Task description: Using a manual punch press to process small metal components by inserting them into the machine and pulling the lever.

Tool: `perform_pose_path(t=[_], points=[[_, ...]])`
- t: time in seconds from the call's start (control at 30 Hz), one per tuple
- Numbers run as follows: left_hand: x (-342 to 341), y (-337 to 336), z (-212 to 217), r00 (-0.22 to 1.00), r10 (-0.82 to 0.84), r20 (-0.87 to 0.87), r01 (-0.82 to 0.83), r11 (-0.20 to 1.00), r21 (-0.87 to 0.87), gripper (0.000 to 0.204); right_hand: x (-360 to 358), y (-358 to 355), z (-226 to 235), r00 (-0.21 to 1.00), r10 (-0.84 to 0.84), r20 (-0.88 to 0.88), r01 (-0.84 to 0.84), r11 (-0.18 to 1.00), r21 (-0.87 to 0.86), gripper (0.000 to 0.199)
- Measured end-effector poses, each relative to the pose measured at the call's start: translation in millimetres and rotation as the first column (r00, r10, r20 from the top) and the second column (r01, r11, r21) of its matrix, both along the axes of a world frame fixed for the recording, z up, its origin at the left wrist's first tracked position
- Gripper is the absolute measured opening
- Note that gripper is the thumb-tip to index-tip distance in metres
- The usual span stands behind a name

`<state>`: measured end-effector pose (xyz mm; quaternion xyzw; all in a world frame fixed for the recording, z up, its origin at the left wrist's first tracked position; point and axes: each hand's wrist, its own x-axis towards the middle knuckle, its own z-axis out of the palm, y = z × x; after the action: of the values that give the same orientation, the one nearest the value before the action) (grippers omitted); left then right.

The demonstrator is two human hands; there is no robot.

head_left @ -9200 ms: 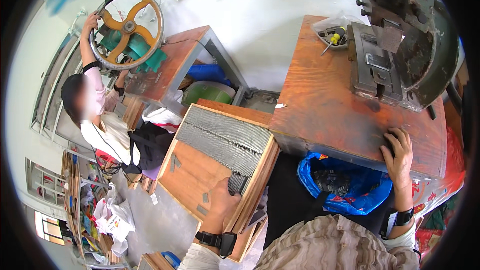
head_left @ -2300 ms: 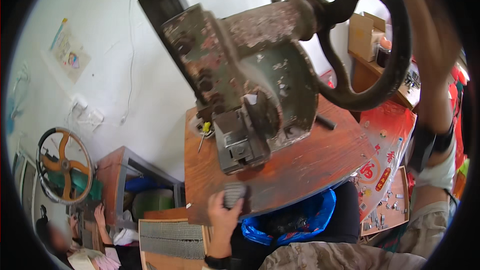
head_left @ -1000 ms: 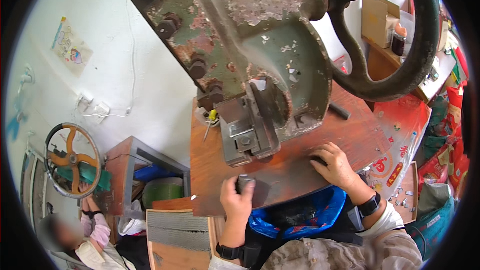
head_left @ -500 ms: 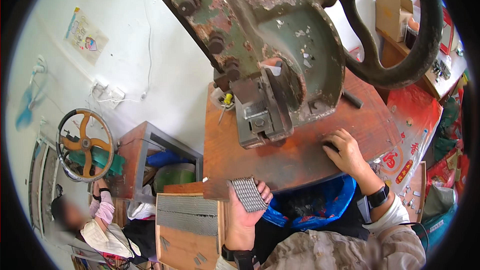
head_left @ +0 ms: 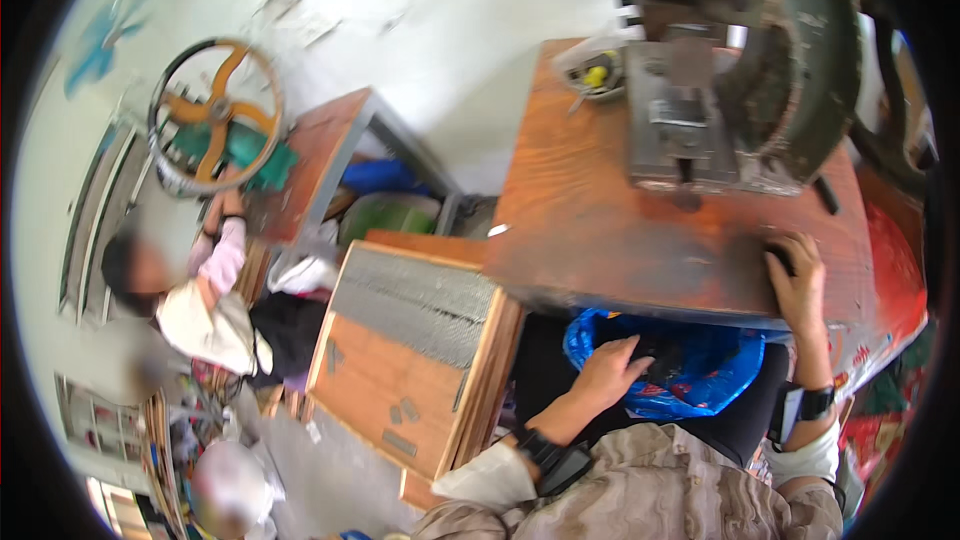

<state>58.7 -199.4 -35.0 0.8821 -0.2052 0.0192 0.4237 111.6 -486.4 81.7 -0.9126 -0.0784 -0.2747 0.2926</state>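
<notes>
My left hand [head_left: 605,378] is over the near left rim of a blue plastic bag [head_left: 577,342] in my lap. Its thumb and index finger are apart and nothing shows between them; the other fingers are partly hidden. Small dark pieces [head_left: 672,358] lie inside the bag. At the front right of the wooden table [head_left: 590,210] rests my right hand [head_left: 800,285], fingers loosely bent and thumb apart. A dark patch lies between thumb and fingers, likely shadow. Beyond it stands the heavy green press [head_left: 820,70] with a metal die block [head_left: 685,145].
Left of the table, a stack of wooden trays has grey metal strips [head_left: 410,305] packed on top and several loose ones. A bowl with a yellow-handled tool [head_left: 597,77] stands by the press. Far left, another person [head_left: 215,315] works by a handwheel [head_left: 219,110].
The view has swung left. My left hand held a stack of metal strips upright; that stack is out of it now and the hand is over the bag. My right hand stays on the table.
</notes>
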Motion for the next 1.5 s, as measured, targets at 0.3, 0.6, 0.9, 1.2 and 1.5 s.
perform_pose_path(t=[0.3, 0.6, 0.9, 1.2, 1.5], points=[[-155.5, 283.5, -2.0, 0.347, 0.801, 0.487, -0.885, 0.109, 0.453, 0.044, 5.8, -7.0, -16.2, 1.0, 0.019, -0.003, -0.019, 0.994, -0.112, 0.016], [-132.9, 323.1, 15.5, 0.384, 0.899, 0.209, -0.887, 0.297, 0.353, 0.038, 3.0, -56.4, -36.6, 0.998, -0.056, -0.03, 0.049, 0.976, -0.214, 0.018], [-47.3, 470.2, -11.1, 0.294, 0.698, 0.653, -0.895, -0.038, 0.444, 0.046, 12.2, -60.3, -51.1, 0.997, -0.074, -0.024, 0.065, 0.962, -0.266, 0.018], [-42.5, 498.0, 11.0, 0.343, 0.908, 0.239, -0.847, 0.19, 0.496, 0.038, 12.2, -73.3, -55.8, 0.994, -0.114, -0.001, 0.108, 0.944, -0.312, 0.016], [-54.6, 529.6, -20.9, 0.197, 0.975, 0.105, -0.964, 0.173, 0.204, 0.032, 11.6, -71.2, -54.3, 0.991, -0.131, 0.004, 0.126, 0.941, -0.314, 0.017]])
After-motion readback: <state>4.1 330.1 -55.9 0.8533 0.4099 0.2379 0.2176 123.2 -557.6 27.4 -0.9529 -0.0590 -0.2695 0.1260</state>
